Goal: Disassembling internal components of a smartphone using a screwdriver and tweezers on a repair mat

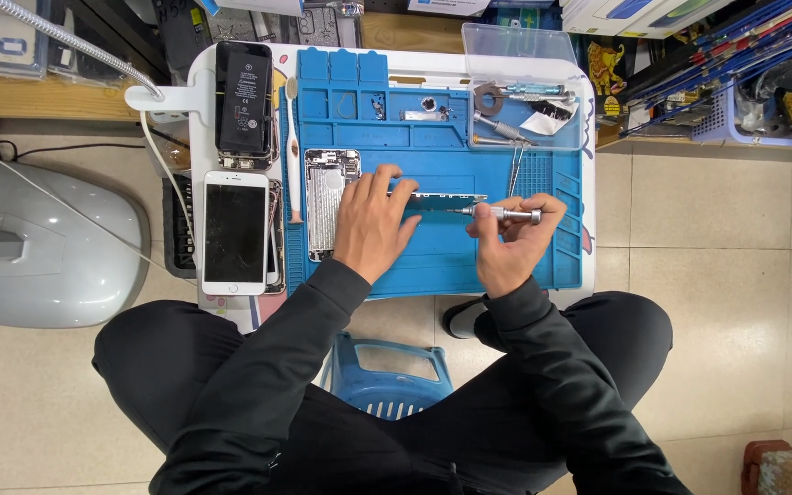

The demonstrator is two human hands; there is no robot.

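— Head view: what is in each hand?

— His right hand [511,234] pinches a slim silver screwdriver [504,214], fingers closed round its handle, tip pointing left. The left hand [373,225] lies flat, fingers spread a little, pressing on an opened phone shell [330,202] and steadying a thin strip [442,196] that stands on edge on the blue mat [433,257]. The screwdriver tip sits just beside the right end of that strip.

— And the containers?

— A clear tray [575,137] stands at the mat's top right corner, its lid [517,43] tipped up behind it. Inside I see a few metal drivers, a round grey ring and a white scrap of paper; tweezers [515,170] hang over its front edge onto the mat. The mat has its own shallow pockets along the top; one holds a small silver piece, another some tiny dark bits, too small to tell.

— Anything to the left?

— A white phone [235,232] lies face up on the table's left side, just beside the mat, and above it a black battery [244,96]. A white spudger [292,151] lies along the mat's left edge. A blue stool [387,376] shows between his knees.
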